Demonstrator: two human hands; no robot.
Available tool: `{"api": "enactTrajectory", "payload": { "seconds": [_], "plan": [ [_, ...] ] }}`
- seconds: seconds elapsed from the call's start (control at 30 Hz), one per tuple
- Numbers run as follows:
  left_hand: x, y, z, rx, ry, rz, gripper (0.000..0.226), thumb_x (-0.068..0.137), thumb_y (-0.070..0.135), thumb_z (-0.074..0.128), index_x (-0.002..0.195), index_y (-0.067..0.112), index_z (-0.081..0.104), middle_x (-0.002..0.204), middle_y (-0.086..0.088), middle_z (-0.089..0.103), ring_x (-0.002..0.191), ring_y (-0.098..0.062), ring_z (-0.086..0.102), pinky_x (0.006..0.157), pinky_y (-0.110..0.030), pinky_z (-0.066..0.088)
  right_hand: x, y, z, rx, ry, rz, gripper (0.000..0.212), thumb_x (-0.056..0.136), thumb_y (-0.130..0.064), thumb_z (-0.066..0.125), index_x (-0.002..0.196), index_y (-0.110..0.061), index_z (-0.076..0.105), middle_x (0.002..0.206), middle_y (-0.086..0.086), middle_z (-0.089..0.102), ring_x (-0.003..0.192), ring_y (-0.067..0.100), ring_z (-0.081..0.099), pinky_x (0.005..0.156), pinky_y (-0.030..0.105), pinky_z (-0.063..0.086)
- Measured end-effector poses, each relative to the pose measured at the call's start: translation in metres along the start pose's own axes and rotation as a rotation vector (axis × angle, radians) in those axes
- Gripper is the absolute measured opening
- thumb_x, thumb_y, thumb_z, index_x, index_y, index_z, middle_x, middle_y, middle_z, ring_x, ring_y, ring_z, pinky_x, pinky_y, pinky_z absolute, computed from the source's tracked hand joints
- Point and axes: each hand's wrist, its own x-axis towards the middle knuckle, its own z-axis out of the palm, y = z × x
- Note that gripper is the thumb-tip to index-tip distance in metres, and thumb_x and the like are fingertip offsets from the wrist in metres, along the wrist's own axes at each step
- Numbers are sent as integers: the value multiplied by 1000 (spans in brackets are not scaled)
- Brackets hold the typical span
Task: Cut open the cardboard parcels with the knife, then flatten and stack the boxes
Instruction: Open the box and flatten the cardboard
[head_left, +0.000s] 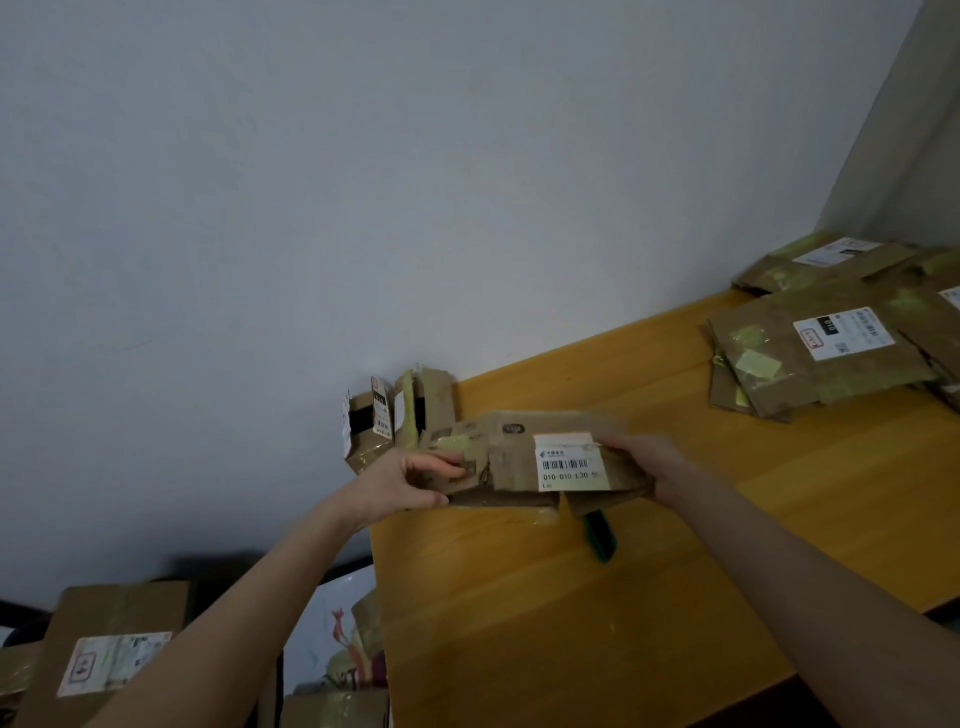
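- a plain pale grey wall (363, 182) fills the upper view; below it a smooth yellow wooden table (571, 623) runs off to the right.
- over the table's near-left part, both hands hold a flattened brown cardboard box (509, 457) with creased flaps, shiny tape patches and a white barcode label (571, 462).
- the left hand (410, 480) pinches the box's left end, thumb on top.
- the right hand (644, 462) grasps the right end, fingers wrapped round the edge.
- the green-handled knife (602, 538) lies released on the table just under the box's right flap; its blade is hidden.
- done so far, by the look of it: a loose pile of flattened brown boxes (779, 364) with white labels and yellowish tape lies at the far right, with more flat cardboard (810, 260) behind it by the wall.
- the held box seems cut and collapsed, so it probably needs only to go on that pile.
- left to do: two small brown boxes (395, 415) stand at the table's far-left corner against the wall; whether they have been cut i cannot tell.
- a larger taped brown parcel (114, 639) with a label sits below the table's left edge and looks unopened.
- the cardboard looks thin, worn and wrinkled, likely to bend easily.
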Motion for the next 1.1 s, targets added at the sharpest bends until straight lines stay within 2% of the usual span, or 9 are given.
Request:
{"api": "enactTrajectory", "payload": {
  "seconds": [0.1,0.2,0.33,0.43,0.6,0.67,0.8,1.0,1.1],
  "plan": [
    [-1,-8,8,-100,194,-32,45,79,14,77,120,28,66,130,11,56,121,-9,53,93,-24,50,-3,4,5,28,-7,23,26,86,-9,70,105,-3,52,86,13,66,69,26,65,44,34,57],
    [3,-23,11,-272,513,-195,65,81,23,75,138,17,44,131,6,51,120,-16,50,96,-34,46,-1,13,10,30,-22,37,26,88,-6,67,110,-9,54,88,11,67,72,26,66,51,37,58],
    [0,-47,14,-444,394,-444,50,79,14,76,125,12,55,116,-12,67,102,-30,66,87,-48,55,-4,26,20,-32,-50,27,43,88,-5,66,128,-9,52,90,8,66,74,23,65,52,37,57],
    [-7,-59,19,-377,463,-462,45,83,0,69,124,13,54,112,-12,66,98,-32,66,82,-48,57,-1,38,32,-160,-15,-64,48,87,-3,66,133,-2,49,100,10,65,80,23,64,61,33,53],
    [-22,-86,27,-303,545,-531,43,87,-3,61,125,14,48,114,-12,61,102,-32,62,75,-45,57,15,73,60,-707,68,-191,53,88,-19,68,134,-5,46,129,14,56,112,31,57,90,40,51],
    [-29,-107,29,-278,574,-603,43,87,-2,62,125,12,51,116,-14,62,105,-35,61,84,-51,55,23,86,61,-827,133,-223,51,91,-13,61,139,-12,44,133,11,53,115,27,55,94,38,50],
    [-17,-124,51,-204,561,-678,43,86,4,66,126,13,53,121,-15,62,109,-36,59,92,-54,51,30,107,58,-854,140,-285,40,95,-5,53,133,-14,54,110,4,62,93,16,55,77,28,53],
    [25,-116,85,93,564,-647,43,93,15,58,132,9,42,126,-13,56,114,-36,55,89,-41,46,43,125,64,-729,178,-266,34,91,-9,62,125,-12,63,118,5,66,104,18,62,91,29,51],
    [23,-121,95,292,618,-572,61,93,12,56,146,12,27,140,-20,37,118,-39,49,96,-46,43,45,126,66,-625,174,-258,28,94,-8,57,120,-8,66,112,6,68,85,12,64,75,24,55]
  ]
}}
